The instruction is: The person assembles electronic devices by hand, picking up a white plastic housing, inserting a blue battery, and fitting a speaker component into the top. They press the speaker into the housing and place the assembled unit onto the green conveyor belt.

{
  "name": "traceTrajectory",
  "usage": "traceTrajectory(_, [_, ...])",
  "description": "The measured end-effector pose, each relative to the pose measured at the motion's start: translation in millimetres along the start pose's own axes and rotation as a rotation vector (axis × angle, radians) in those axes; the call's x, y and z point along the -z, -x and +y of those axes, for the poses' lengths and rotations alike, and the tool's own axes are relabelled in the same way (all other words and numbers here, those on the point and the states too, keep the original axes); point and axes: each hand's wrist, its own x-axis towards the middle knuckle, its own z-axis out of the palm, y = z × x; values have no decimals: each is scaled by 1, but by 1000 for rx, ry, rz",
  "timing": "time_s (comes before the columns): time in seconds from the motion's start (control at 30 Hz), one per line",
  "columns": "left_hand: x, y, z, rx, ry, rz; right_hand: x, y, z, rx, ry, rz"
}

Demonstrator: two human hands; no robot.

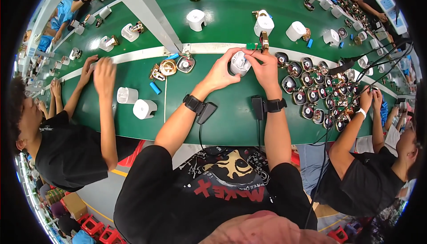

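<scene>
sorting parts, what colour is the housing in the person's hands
White, seen in the head view: the housing sits between the left hand and right hand.

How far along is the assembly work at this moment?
Looks done: nothing I can be sure of. In hand: the left hand and right hand hold a white housing, with a small green board and gold ring above it. Left: a pile of round parts and two white housings.
</scene>
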Motion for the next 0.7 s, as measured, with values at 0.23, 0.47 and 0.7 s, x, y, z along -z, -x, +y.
traceTrajectory(0.23, [-1, -3, -8, -77, -152, 40, -23, 9, 28, -347, -439, 2])
traceTrajectory(0.47, [0, -2, 5, 69, -76, 3, -37, 20, 21, -540, -502, 151])
traceTrajectory(0.7, [-2, 3, 1, -216, -530, 254, -32, 18, 20, -538, -667, 104])
